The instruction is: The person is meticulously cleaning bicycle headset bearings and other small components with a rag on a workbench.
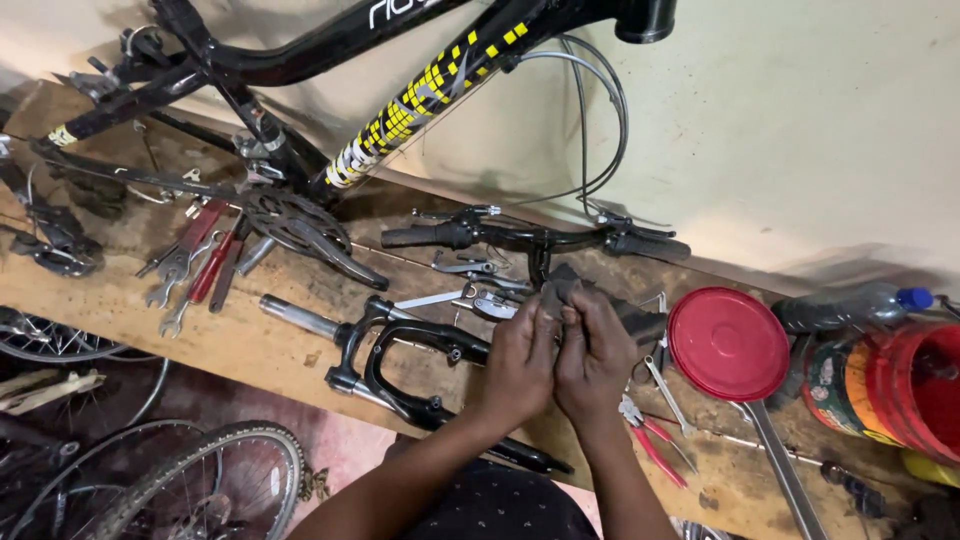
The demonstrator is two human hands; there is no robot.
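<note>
**Two hands pinching a dark pad at a bike bench**

Both hands are working close together over the wooden bench (250,345), thumbs nearly touching. The left hand (520,365) and the right hand (597,360) are each pinching one small dark pad (560,290) between thumb and fingertips, holding it just above the bench top; what exactly the pad is cannot be told.

Taking the pad as the landmark: just left of it and lower, a black fork (400,360) is lying flat on the bench, partly passing under the left wrist. Directly behind the pad, a black handlebar (530,238) with grips and levers is lying across the boards. Just right of the pad, a round red lid (728,343) is sitting flat; whatever is under it is hidden. Below that lid, red-handled pliers (652,440) are lying near the right wrist. Farther right of the pad, a red bucket (925,385) is standing at the edge of view, its contents not showing, with a plastic bottle (860,303) with a blue cap lying behind it. Far left of the pad, wrenches (185,275) are lying beside a chainring (290,222), under a black and yellow bike frame (420,95).
</note>
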